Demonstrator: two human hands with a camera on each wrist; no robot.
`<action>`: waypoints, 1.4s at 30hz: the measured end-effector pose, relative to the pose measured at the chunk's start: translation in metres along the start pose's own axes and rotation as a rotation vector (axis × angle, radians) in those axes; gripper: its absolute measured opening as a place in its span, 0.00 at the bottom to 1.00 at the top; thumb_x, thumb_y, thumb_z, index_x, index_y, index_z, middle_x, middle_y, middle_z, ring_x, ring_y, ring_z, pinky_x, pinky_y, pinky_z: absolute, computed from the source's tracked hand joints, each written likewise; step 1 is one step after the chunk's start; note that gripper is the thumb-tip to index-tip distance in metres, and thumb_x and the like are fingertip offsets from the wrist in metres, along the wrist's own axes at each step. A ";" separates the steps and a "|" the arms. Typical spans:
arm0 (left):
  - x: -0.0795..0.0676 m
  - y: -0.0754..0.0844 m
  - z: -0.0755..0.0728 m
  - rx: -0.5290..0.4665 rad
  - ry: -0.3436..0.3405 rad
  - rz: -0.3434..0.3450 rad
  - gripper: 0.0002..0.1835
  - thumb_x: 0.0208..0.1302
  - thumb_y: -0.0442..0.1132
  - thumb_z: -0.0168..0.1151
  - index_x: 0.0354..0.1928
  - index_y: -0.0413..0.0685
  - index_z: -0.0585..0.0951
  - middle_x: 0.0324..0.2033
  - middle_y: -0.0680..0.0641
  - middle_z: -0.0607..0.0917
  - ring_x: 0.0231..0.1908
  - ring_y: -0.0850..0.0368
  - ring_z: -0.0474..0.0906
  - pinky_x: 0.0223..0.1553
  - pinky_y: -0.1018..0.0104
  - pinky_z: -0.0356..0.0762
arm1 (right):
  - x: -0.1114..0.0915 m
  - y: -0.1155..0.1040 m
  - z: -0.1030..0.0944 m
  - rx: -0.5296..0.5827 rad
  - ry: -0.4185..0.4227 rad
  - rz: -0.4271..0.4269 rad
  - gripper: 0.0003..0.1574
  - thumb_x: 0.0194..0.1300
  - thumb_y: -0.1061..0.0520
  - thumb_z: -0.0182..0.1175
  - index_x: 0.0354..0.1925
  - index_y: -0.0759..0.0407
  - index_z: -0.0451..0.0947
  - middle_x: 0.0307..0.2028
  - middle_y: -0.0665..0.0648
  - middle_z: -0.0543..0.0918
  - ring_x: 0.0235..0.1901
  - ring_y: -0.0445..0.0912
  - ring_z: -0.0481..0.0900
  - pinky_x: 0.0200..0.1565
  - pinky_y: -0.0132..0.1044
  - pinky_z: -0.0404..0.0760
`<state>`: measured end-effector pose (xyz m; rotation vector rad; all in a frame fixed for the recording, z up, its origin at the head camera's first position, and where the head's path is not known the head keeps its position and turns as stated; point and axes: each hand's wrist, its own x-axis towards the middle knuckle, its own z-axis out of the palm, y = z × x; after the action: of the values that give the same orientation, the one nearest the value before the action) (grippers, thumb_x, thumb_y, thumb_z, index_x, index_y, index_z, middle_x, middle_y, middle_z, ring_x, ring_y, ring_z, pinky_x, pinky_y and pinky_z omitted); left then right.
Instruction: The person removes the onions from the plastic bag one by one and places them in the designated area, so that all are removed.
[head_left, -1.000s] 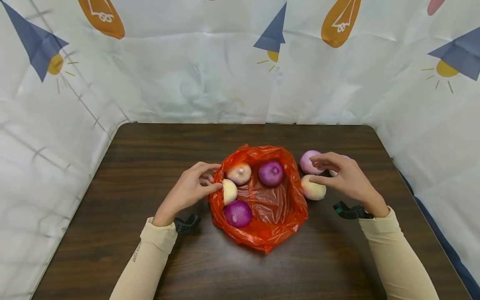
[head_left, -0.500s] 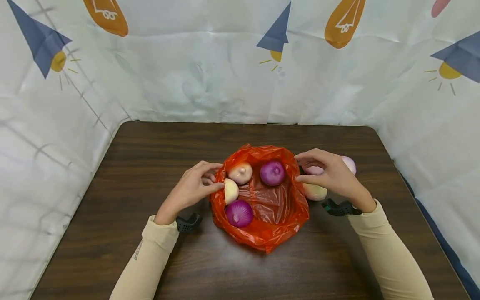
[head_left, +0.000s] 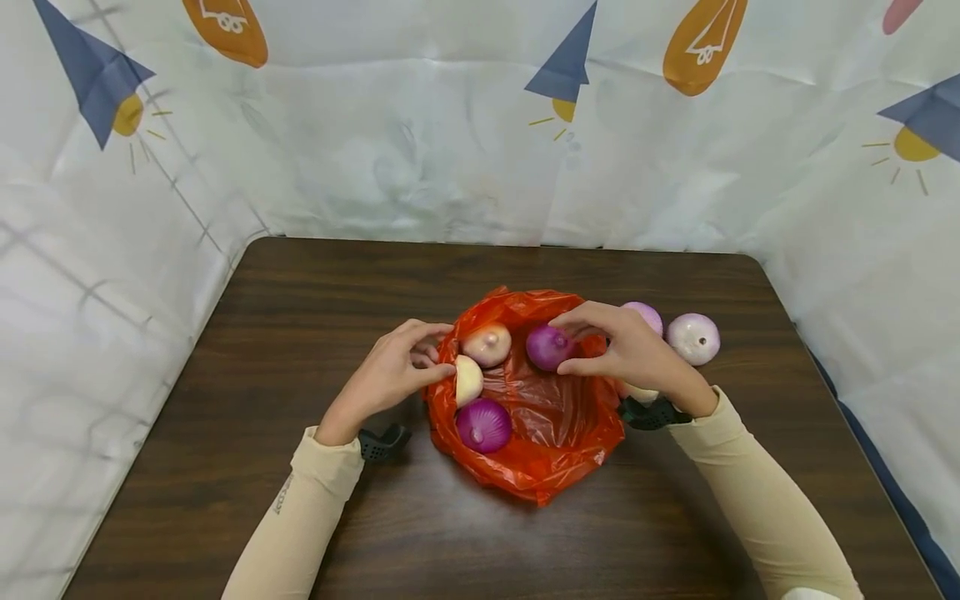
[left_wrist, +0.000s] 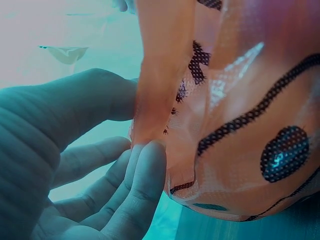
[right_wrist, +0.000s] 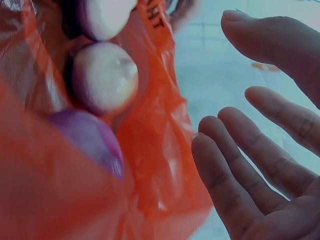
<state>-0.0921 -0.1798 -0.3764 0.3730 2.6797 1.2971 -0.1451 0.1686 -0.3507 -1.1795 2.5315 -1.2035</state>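
A red plastic bag (head_left: 555, 417) stands with its mouth wide on the dark wooden table (head_left: 465, 550). Inside it lie a purple onion (head_left: 543, 347) at the back, a pale pinkish onion (head_left: 487, 345), a cream-coloured onion (head_left: 468, 381) and a second purple onion (head_left: 484, 426). My left hand (head_left: 393, 362) pinches the bag's left rim between thumb and fingers. My right hand (head_left: 630, 348) is over the right rim, its fingertips overlapping the back purple onion in the head view. The right wrist view shows its thumb and fingers (right_wrist: 215, 155) spread with nothing between them.
Right of the bag sit a white-and-purple onion (head_left: 693, 338), a light purple onion (head_left: 647, 317) and a cream onion (head_left: 637, 394), partly hidden by my right hand. A patterned white cloth (head_left: 450, 150) hangs behind the table and along both sides.
My right hand has moved left from above the loose onions to over the bag's right rim, carrying nothing. My left hand keeps its pinch on the rim; the bag's onions lie as before.
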 end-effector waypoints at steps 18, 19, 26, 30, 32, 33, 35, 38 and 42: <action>-0.001 0.000 0.000 -0.030 0.002 0.012 0.31 0.61 0.38 0.76 0.66 0.43 0.79 0.49 0.42 0.81 0.44 0.52 0.83 0.52 0.56 0.88 | 0.030 -0.014 0.037 0.007 -0.228 -0.036 0.34 0.55 0.49 0.80 0.59 0.49 0.82 0.49 0.46 0.86 0.47 0.42 0.87 0.52 0.44 0.89; -0.001 0.000 0.000 -0.032 0.000 0.010 0.31 0.61 0.38 0.76 0.66 0.43 0.79 0.49 0.42 0.81 0.44 0.53 0.83 0.52 0.56 0.88 | 0.031 -0.013 0.039 0.012 -0.239 -0.043 0.34 0.56 0.49 0.80 0.59 0.50 0.82 0.49 0.47 0.86 0.46 0.42 0.87 0.52 0.44 0.89; 0.000 0.002 0.001 -0.037 -0.008 0.005 0.31 0.61 0.37 0.76 0.66 0.43 0.79 0.50 0.42 0.81 0.44 0.53 0.83 0.52 0.56 0.88 | 0.035 -0.013 0.059 0.053 -0.351 -0.024 0.36 0.57 0.50 0.79 0.61 0.55 0.80 0.56 0.57 0.85 0.52 0.51 0.86 0.56 0.48 0.88; 0.000 0.002 0.002 -0.040 -0.011 0.003 0.31 0.61 0.36 0.76 0.66 0.43 0.78 0.49 0.43 0.81 0.45 0.53 0.83 0.53 0.56 0.88 | 0.036 -0.011 0.069 0.070 -0.403 -0.017 0.35 0.57 0.51 0.79 0.61 0.55 0.80 0.57 0.57 0.85 0.55 0.51 0.86 0.57 0.45 0.88; 0.000 0.002 0.002 -0.043 -0.014 0.004 0.31 0.61 0.36 0.76 0.67 0.43 0.78 0.50 0.43 0.81 0.45 0.53 0.83 0.53 0.56 0.88 | 0.036 -0.011 0.073 0.052 -0.419 -0.027 0.35 0.57 0.50 0.79 0.61 0.53 0.80 0.58 0.54 0.86 0.56 0.49 0.85 0.58 0.44 0.87; 0.000 0.002 0.002 -0.045 -0.017 0.001 0.31 0.61 0.36 0.75 0.67 0.43 0.78 0.50 0.43 0.81 0.46 0.53 0.83 0.53 0.56 0.88 | 0.036 -0.011 0.075 0.030 -0.425 -0.034 0.35 0.57 0.49 0.79 0.61 0.51 0.80 0.58 0.52 0.86 0.56 0.48 0.84 0.59 0.43 0.87; 0.000 0.002 0.002 -0.049 -0.020 -0.003 0.32 0.62 0.36 0.75 0.68 0.43 0.77 0.51 0.42 0.80 0.46 0.53 0.83 0.54 0.55 0.88 | 0.036 -0.011 0.077 -0.005 -0.433 -0.049 0.36 0.56 0.47 0.80 0.61 0.48 0.81 0.58 0.49 0.85 0.56 0.46 0.82 0.61 0.42 0.85; 0.001 0.002 0.003 -0.049 -0.022 -0.006 0.32 0.62 0.36 0.75 0.68 0.43 0.77 0.52 0.42 0.80 0.46 0.52 0.83 0.54 0.55 0.88 | 0.035 -0.011 0.081 -0.014 -0.451 -0.055 0.36 0.56 0.48 0.79 0.61 0.47 0.80 0.59 0.47 0.84 0.56 0.44 0.81 0.61 0.41 0.84; 0.001 0.002 0.003 -0.050 -0.019 -0.003 0.32 0.61 0.36 0.75 0.67 0.43 0.77 0.52 0.42 0.80 0.46 0.52 0.83 0.54 0.55 0.88 | 0.034 -0.009 0.085 -0.002 -0.470 -0.045 0.37 0.55 0.50 0.79 0.63 0.46 0.80 0.60 0.47 0.83 0.54 0.43 0.81 0.59 0.40 0.85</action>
<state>-0.0919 -0.1765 -0.3770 0.3737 2.6260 1.3501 -0.1306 0.0891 -0.3951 -1.3380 2.1657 -0.8082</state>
